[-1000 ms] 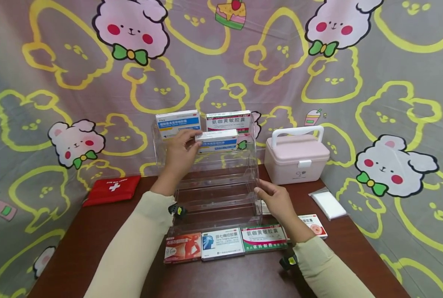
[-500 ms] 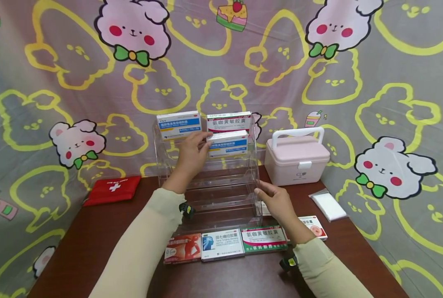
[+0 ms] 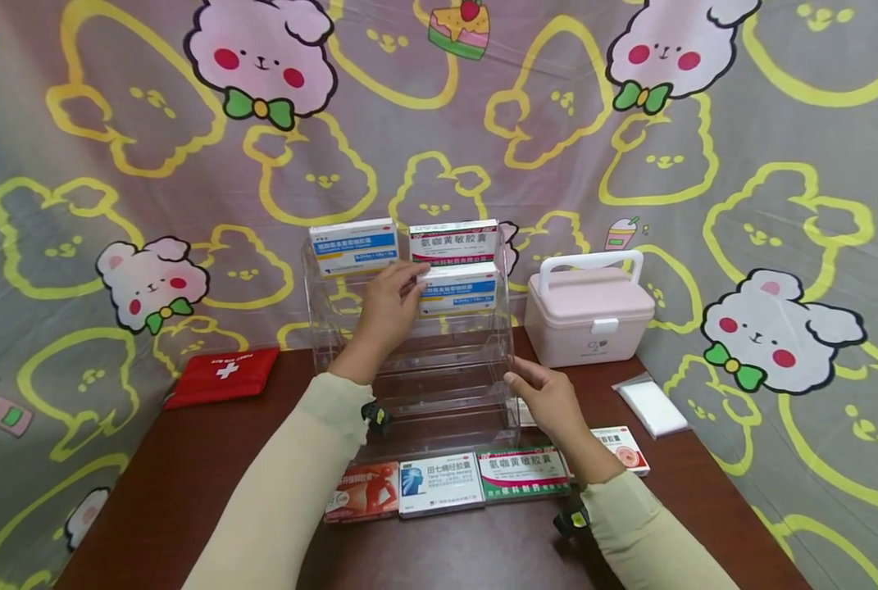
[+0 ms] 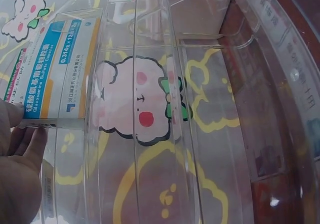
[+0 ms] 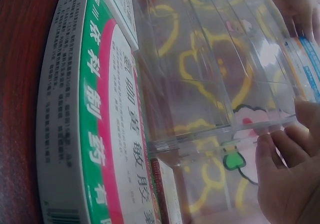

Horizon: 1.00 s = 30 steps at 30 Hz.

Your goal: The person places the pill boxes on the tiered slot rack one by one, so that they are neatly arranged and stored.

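Note:
My left hand (image 3: 393,307) pinches the left end of a blue-and-white medicine box (image 3: 459,292). That box stands upright in the second tier of a clear acrylic display rack (image 3: 439,385), at its right side. Up close in the left wrist view, the same medicine box (image 4: 62,67) sits behind a transparent lip, with fingers at one end. My right hand (image 3: 552,401) holds the rack's right side edge, thumb in front. On the top tier stand another blue-and-white box (image 3: 353,248) and a red-and-white box (image 3: 453,243).
Several medicine boxes lie before the rack, including a red one (image 3: 365,492), a white one (image 3: 441,485) and a green-and-white one (image 3: 523,474). A pink carry case (image 3: 589,315) and a white packet (image 3: 652,406) are at right, a red first-aid pouch (image 3: 220,377) at left.
My left hand has carried the blue-and-white box right and slightly down, into the second tier below the red-and-white box. My right hand has stayed at the rack's side.

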Each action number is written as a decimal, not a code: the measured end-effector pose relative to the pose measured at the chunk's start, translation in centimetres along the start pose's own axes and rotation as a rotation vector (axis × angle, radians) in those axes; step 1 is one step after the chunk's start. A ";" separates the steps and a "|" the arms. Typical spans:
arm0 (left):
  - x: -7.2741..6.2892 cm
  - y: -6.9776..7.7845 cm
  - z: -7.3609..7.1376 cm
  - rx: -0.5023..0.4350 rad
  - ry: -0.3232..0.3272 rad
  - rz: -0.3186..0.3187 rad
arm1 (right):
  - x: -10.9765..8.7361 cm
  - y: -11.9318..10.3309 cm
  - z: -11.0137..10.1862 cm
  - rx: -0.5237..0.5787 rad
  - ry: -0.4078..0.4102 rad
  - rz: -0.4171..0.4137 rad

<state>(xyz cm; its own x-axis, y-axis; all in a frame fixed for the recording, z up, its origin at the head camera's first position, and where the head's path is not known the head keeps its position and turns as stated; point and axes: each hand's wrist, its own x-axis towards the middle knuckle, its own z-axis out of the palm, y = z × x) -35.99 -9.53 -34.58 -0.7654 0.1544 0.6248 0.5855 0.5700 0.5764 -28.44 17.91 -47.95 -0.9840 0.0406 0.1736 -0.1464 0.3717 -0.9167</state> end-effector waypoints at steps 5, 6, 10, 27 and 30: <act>-0.1 0.1 -0.2 -0.020 0.024 -0.018 | 0.0 -0.1 -0.1 0.001 -0.009 0.003; -0.2 0.2 -0.3 -0.025 0.032 -0.026 | 0.0 -0.1 -0.1 -0.001 -0.015 0.002; -0.4 0.1 -0.9 -0.078 0.070 -0.050 | 0.0 -0.1 -0.1 0.001 -0.026 0.006; -7.0 -1.5 -7.0 -0.065 0.088 -0.114 | 0.0 0.0 -0.1 0.018 -0.018 0.031; -9.3 -2.1 -8.3 -0.041 0.102 -0.137 | 0.1 0.1 -0.1 0.014 -0.013 0.031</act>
<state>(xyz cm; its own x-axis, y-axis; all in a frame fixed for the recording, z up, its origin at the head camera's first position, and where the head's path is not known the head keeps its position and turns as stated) -27.84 -18.86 -37.26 -0.8092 -0.0063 0.5875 0.4893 0.5464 0.6797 -28.53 18.04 -48.00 -0.9893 0.0400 0.1404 -0.1170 0.3578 -0.9264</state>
